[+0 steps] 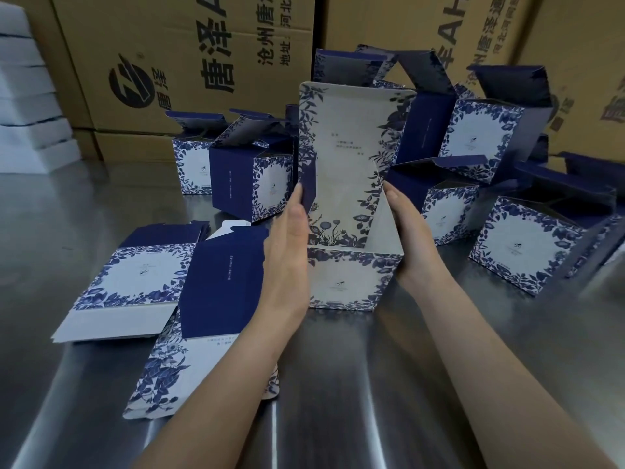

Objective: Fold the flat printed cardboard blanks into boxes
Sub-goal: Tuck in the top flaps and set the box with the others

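One box [345,282] between left hand [287,252], right hand [410,231]

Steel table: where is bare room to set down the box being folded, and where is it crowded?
The steel table is bare far left, between the flat blanks and the white stack, and near right, in front of the folded boxes. Crowded: behind and both sides of the held box.

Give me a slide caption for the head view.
Left hand and right hand steady an open box, lid upright, beside flat blanks on a steel table.
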